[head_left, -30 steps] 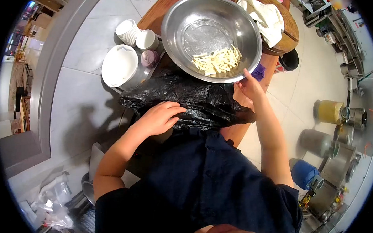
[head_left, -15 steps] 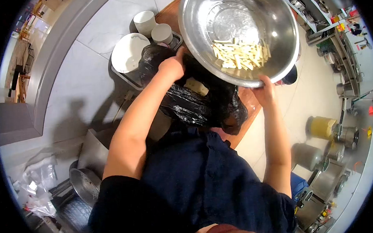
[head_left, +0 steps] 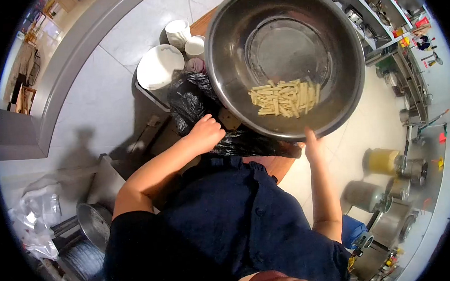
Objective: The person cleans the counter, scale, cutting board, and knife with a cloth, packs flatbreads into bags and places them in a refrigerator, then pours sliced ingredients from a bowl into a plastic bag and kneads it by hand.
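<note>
A large steel basin (head_left: 286, 47) is tilted towards me, with a pile of pale yellow cut strips (head_left: 286, 98) lying on its near side. My right hand (head_left: 314, 145) grips the near rim, thumb along the metal. Left of the basin, my left hand (head_left: 204, 135) is closed at the edge of a crumpled black plastic bag (head_left: 187, 99), fingers curled on the film. Part of the bag runs under the basin. Between hand and basin shows a yellowish block (head_left: 229, 119), mostly covered.
A white bowl (head_left: 159, 67) and stacked white cups (head_left: 178, 33) stand on a tray at the back left. The wooden tabletop (head_left: 274, 167) shows below the bag. Gas cylinders (head_left: 363, 194) and a yellow container (head_left: 381, 162) stand on the floor at right.
The basin has come nearer and now covers more of the bag. My left hand has moved down towards me along the bag; my right hand has lowered with the rim.
</note>
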The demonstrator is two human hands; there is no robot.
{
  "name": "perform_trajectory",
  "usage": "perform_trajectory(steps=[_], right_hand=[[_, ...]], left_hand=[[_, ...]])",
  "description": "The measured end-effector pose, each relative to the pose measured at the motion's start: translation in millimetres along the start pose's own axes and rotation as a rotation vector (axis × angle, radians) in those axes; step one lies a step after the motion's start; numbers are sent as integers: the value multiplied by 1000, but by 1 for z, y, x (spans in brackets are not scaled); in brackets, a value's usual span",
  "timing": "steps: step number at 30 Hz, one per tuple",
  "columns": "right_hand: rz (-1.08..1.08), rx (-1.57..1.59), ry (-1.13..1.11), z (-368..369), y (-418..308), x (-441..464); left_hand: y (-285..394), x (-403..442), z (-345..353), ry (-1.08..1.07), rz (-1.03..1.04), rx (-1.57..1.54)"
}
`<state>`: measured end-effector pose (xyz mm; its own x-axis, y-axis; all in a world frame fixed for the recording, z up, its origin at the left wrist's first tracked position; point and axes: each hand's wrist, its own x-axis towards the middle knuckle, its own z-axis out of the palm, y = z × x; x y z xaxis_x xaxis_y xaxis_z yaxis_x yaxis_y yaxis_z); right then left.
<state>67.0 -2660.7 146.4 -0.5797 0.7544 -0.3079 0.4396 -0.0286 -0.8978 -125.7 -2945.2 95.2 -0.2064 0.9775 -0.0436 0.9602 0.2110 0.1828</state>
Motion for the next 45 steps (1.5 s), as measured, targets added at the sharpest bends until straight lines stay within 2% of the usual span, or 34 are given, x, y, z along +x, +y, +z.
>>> perform_trajectory(steps=[1, 3, 5, 12, 15, 18, 19, 21, 22, 24, 26, 28, 29, 30, 32, 35, 38, 41, 45], right_hand=[[-84, -90, 22, 3, -12, -14], [-213, -104, 34, 4, 9, -12], [-351, -96, 44, 9, 21, -12], [-600, -266, 87, 9, 31, -19], [-725, -206, 148, 16, 24, -26], [-688, -277, 76, 7, 25, -23], [-772, -493, 80, 7, 20, -16], [-720, -436, 150, 8, 12, -21], [-779, -331, 156, 14, -12, -32], [-683, -385, 62, 3, -13, -22], [-668, -411, 58, 1, -26, -17], [-723, -403, 132, 2, -46, -16], [-868, -435, 171, -5, -42, 2], [-746, -491, 215, -14, -38, 9], [-640, -161, 93, -21, -48, 18], [-447, -88, 153, -17, -91, 18], [-172, 332, 146, -5, -125, 37], [-124, 524, 0, 22, -161, 41], [-15, 608, -66, 55, -184, 37]], left_hand=[[6, -9, -6, 82, 51, -53], [12, -25, -14, 205, 129, -154], [14, -37, -15, 234, 117, -165], [23, -38, -27, 305, 29, -193], [22, -38, -31, 274, 16, -146], [18, -34, -22, 420, 81, -135], [17, -33, -21, 418, 93, -112], [14, -32, -18, 418, 113, -68], [14, -31, -21, 424, 112, -68], [12, -27, -28, 437, 113, -65], [8, -25, -25, 393, 88, -60], [6, -22, -30, 371, 61, -100], [6, -21, -37, 364, 52, -146], [4, -20, -41, 357, 45, -190], [-1, -23, -39, 405, 38, -224], [-12, -27, -36, 400, 14, -254], [-27, -33, -32, 364, 7, -282], [-40, -40, -30, 463, 10, -360], [-51, -50, -25, 423, -28, -403]])
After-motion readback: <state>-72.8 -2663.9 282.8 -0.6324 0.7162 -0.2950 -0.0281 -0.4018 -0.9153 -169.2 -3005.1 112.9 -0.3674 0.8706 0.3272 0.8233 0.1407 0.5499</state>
